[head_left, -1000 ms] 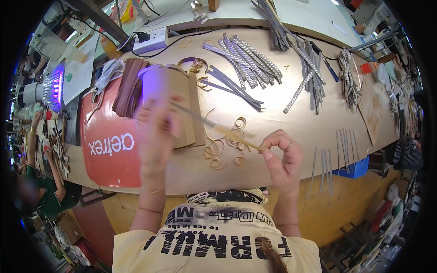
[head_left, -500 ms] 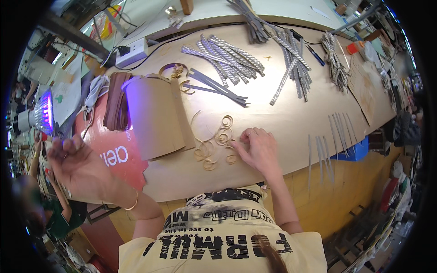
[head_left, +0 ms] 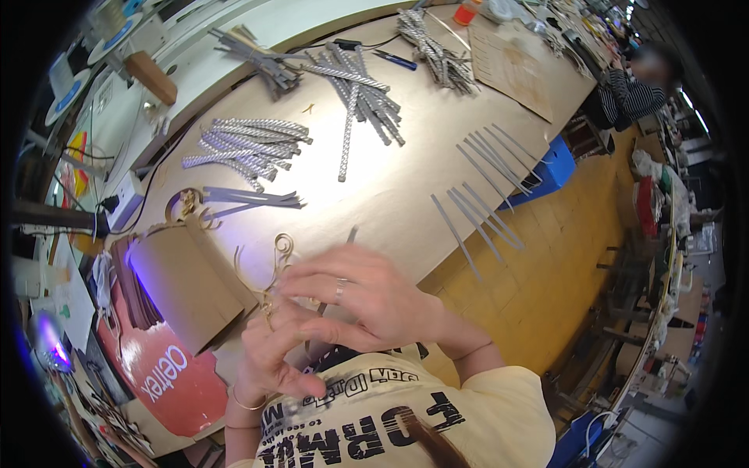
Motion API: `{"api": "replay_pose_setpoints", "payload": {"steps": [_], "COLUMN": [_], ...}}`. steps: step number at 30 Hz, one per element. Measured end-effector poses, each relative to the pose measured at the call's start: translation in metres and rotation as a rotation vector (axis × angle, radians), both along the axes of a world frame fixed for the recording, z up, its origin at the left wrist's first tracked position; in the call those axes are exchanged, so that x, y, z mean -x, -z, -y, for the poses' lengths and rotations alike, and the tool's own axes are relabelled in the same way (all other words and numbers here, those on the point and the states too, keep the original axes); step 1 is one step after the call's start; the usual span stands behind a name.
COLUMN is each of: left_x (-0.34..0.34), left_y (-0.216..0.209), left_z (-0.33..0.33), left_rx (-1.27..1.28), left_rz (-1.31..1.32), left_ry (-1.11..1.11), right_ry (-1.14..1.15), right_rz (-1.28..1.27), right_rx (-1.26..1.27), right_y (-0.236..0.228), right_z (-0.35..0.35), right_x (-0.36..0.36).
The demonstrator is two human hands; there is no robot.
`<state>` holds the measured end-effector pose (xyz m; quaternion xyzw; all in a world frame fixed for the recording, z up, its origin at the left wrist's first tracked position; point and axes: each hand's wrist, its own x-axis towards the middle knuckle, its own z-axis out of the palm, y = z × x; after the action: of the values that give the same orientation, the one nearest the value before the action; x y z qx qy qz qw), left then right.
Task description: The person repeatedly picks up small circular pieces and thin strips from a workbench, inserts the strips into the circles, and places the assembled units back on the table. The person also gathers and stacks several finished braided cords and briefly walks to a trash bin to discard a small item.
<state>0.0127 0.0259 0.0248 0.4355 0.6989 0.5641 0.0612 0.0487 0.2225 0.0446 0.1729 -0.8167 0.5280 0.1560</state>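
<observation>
My right hand (head_left: 367, 292) lies across my left hand (head_left: 269, 343) at the table's near edge. A thin grey strip (head_left: 353, 234) sticks out beyond my right hand and shows again between the two hands. My right fingers are bent over it and smeared by motion, and seem closed on it. On my left hand, the thumb and a finger stand apart; the other fingertips are hidden under the right hand. Curled tan trimmings (head_left: 282, 248) lie just past my fingers. Left of them stands a brown folded card sheet (head_left: 187, 277).
Silver braided strips (head_left: 250, 148), loose grey strips (head_left: 253, 199) and more bundles (head_left: 355, 90) lie farther back. Several thin strips (head_left: 480, 218) overhang the right edge above a blue bin (head_left: 558, 168). A lit lamp (head_left: 53, 343) stands at left; a person (head_left: 636, 90) is at far right.
My view has turned to the right. My left hand has come from the lamp side to meet my right hand, and a grey strip now shows between them.
</observation>
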Motion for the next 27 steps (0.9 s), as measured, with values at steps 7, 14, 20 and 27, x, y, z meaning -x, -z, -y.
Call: {"api": "replay_pose_setpoints", "payload": {"steps": [7, 14, 20, 27], "left_x": [0.001, 0.01, 0.006, 0.005], "left_y": [-0.002, 0.013, 0.02, 0.015], "left_z": [-0.006, 0.004, 0.027, 0.023], "left_rx": [-0.1, 0.017, 0.195, 0.199], "left_rz": [0.188, -0.076, -0.13, -0.14], "left_ry": [-0.028, -0.373, -0.473, -0.497], "right_ry": [-0.206, 0.937, 1.279, 1.242], "right_rz": [0.585, 0.571, 0.841, 1.115], "right_rx": [0.104, -0.268, -0.564, -0.592], "right_y": [0.011, 0.054, 0.107, 0.117], "right_z": [-0.054, -0.282, -0.417, -0.427], "right_x": [-0.011, 0.01, 0.008, 0.021]}}
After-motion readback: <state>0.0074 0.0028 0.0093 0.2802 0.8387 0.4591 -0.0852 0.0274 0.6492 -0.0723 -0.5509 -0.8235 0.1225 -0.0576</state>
